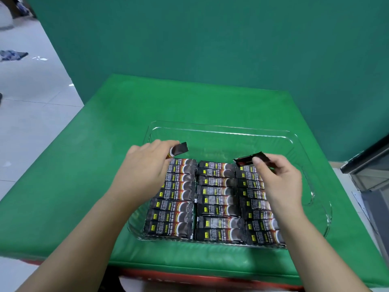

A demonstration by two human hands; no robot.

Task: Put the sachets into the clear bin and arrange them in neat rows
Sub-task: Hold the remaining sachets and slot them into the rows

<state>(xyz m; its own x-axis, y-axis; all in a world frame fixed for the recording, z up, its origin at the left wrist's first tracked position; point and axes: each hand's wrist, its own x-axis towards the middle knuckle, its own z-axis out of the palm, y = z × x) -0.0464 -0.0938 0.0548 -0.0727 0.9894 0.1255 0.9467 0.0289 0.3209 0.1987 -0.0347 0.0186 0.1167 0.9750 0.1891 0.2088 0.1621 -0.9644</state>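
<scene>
1. Our left hand (145,165) pinches one sachet (179,149) in curled fingers (166,144), above the far end of the bin's left row.
2. Our right hand (277,178) pinches another sachet (245,160) over the right row.
3. The bin (221,128) sits on the green bench (84,175), toward its near edge.
4. Dark sachets (216,199) fill its near part in three neat rows.

We look down at a counter (105,127) covered in a bright green mat, with a red edge showing beneath its near side. Behind it we see a dark green backdrop (210,39) filling the upper view. To our left lies a pale tiled floor (31,106), glossy with reflected light, with a crumpled blue cloth (12,55) on it. At our right stands a dark-framed glass cabinet (372,165).
</scene>
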